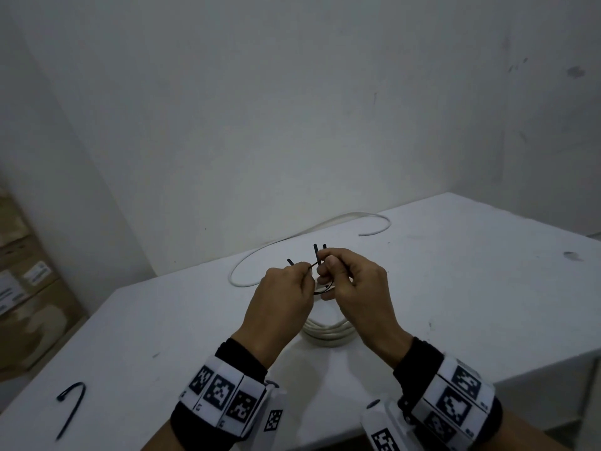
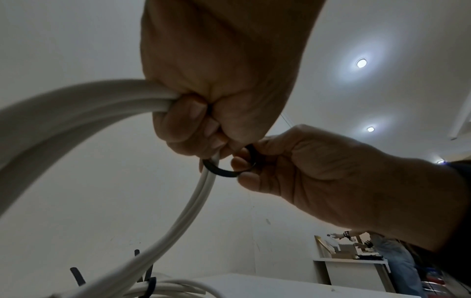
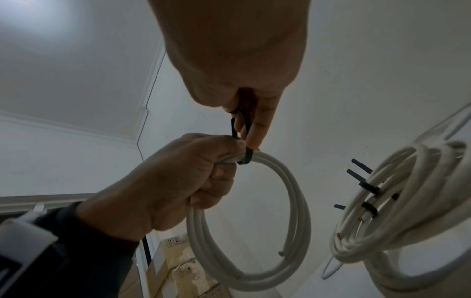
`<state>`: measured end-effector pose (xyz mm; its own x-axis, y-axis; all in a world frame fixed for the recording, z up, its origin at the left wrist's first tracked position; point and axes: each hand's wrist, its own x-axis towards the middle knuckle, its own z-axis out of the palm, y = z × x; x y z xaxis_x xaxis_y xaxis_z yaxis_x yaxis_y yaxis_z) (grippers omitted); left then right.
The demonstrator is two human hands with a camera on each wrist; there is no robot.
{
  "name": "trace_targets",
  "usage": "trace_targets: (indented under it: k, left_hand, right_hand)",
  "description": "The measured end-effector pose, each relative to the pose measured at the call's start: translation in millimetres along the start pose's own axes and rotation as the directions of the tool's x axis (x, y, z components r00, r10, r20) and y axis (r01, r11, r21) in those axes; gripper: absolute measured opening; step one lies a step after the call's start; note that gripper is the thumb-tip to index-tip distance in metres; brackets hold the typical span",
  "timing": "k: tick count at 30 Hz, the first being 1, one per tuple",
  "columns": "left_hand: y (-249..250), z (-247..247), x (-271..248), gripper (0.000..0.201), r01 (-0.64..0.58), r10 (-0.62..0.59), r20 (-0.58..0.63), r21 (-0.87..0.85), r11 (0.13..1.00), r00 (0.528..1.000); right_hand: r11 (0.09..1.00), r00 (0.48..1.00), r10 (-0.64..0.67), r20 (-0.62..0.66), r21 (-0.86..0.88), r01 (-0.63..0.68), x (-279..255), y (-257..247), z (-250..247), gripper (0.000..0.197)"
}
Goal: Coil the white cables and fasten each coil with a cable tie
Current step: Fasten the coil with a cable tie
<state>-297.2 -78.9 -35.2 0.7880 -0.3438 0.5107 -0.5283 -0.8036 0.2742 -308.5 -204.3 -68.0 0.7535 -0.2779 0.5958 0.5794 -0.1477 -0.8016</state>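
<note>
My left hand (image 1: 292, 281) grips a small white cable coil (image 3: 254, 221) at its top, and the coil hangs below the fist. A black cable tie (image 3: 246, 141) is looped round the coil's strands right beside the left fingers. My right hand (image 1: 335, 275) pinches that tie (image 2: 224, 171) between thumb and fingers. In the head view both hands hover close together above the white table (image 1: 455, 288) and hide most of the held coil. Black tie tails (image 1: 315, 253) stick up past the fingers.
A stack of tied white coils (image 3: 407, 201) lies on the table under the hands (image 1: 328, 333). One loose white cable (image 1: 309, 236) curves along the table's far edge. A spare black tie (image 1: 70, 408) lies front left. Cardboard boxes (image 1: 29, 288) stand left of the table.
</note>
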Motion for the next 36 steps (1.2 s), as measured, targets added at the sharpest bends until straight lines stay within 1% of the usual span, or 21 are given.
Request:
trace_targets:
  k: [5,10,15,18,23,27,32,34,36]
  left_hand:
    - [0.1,-0.7,-1.2,0.026,-0.005,0.004,0.020,0.040,0.999,1.000]
    - [0.6,0.4,-2.8,0.026,-0.015,0.012,0.035,0.077,0.997,0.999]
    - [1.2,0.6,-3.3,0.027,0.006,-0.011,0.046,0.096,0.995,0.999]
    - [2.9,0.8,-4.3,0.028,0.023,-0.026,0.036,0.084,0.996,0.999]
    - [6.6,1.3,-5.1,0.028,0.024,-0.027,0.036,0.083,0.996,0.999]
    - [11.1,0.1,-7.2,0.029,0.012,-0.018,0.065,0.092,0.996,0.998]
    - [14.1,-1.4,-8.3,0.029,0.023,-0.031,0.088,0.084,0.996,0.996]
    - [16.0,-2.0,-9.5,0.029,0.026,-0.031,0.094,0.051,0.998,0.995]
    - [17.1,-3.5,-9.8,0.031,0.033,-0.037,0.107,0.044,0.998,0.994]
  right_hand:
    - [1.000,1.000,0.017,0.004,-0.003,-0.017,0.2,1.3,-1.6,0.019]
    - [0.998,0.998,0.050,0.024,0.030,-0.051,-1.4,2.0,-3.5,0.020]
    - [0.999,0.998,0.009,0.056,-0.046,-0.007,-1.5,4.3,-3.9,0.018]
    - [0.998,0.998,-0.009,0.070,-0.060,0.013,-1.7,4.4,-5.6,0.018]
    - [0.999,0.999,0.023,0.047,-0.041,-0.021,-3.6,5.6,-5.9,0.018]
    - [0.999,0.998,0.037,0.047,-0.023,-0.036,-4.4,6.5,-7.4,0.019]
    - [0.995,0.993,-0.032,0.114,-0.091,0.043,-5.0,7.3,-7.3,0.018]
    - [0.994,0.990,-0.011,0.138,-0.106,0.026,-2.7,7.2,-7.6,0.017]
    - [0.996,0.978,0.053,0.199,-0.077,-0.039,1.4,4.7,-9.8,0.016]
